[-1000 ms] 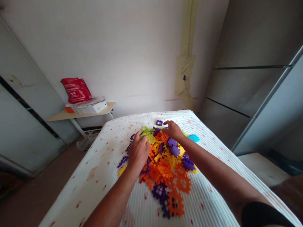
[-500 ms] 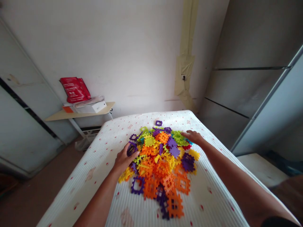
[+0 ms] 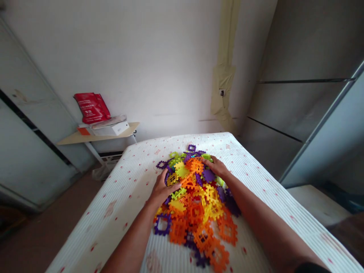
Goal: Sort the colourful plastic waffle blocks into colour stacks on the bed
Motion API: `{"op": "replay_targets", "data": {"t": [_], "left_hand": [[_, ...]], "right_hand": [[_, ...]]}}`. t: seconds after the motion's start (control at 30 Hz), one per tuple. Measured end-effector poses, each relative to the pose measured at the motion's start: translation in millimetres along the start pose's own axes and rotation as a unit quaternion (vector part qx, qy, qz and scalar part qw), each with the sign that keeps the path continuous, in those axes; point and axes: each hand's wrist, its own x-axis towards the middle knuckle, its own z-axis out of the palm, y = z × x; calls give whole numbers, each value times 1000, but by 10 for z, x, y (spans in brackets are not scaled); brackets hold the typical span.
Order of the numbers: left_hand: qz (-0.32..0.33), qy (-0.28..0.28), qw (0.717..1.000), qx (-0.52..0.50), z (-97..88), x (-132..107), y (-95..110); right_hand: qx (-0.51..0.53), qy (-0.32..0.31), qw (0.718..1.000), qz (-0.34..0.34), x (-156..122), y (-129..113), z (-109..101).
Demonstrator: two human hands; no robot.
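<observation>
A heap of plastic interlocking tiles [image 3: 196,206] in orange, purple, yellow and green lies on the white bedding. My left hand [image 3: 162,188] cups the left side of the heap, thumb and fingers apart, touching the tiles near a yellow one [image 3: 172,179]. On the far right side my right hand [image 3: 217,166] rests against the heap, its fingers reaching over tiles beside an orange window tile [image 3: 194,165]. Some fingertips of both hands are hidden among the pieces. A lone purple frame tile [image 3: 192,147] sits behind the heap.
The bed [image 3: 119,197] has a ribbed white cover with red specks. At the back left a small table [image 3: 82,138] carries a red bag [image 3: 92,108] and a white box [image 3: 113,129]. A grey cabinet [image 3: 284,106] stands on the right.
Both hands have moved inward, my right hand leftward onto the heap and my left hand rightward. The tiles have shifted and the heap is narrower; orange tiles at the front have slid slightly.
</observation>
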Motion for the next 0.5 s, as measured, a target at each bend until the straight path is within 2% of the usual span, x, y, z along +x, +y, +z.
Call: {"op": "replay_targets", "data": {"t": [0.1, 0.2, 0.33, 0.5], "left_hand": [[-4, -12, 998, -65, 46, -9, 32], [-3, -47, 987, -151, 114, -44, 112], [-13, -88, 972, -218, 205, -82, 223], [-17, -133, 956, -261, 284, -48, 246]], "right_hand": [[54, -15, 998, 1, -12, -41, 47], [117, -30, 993, 7, -47, -104, 76], [179, -30, 983, 28, -123, -203, 103], [217, -20, 976, -21, -139, -265, 173]]}}
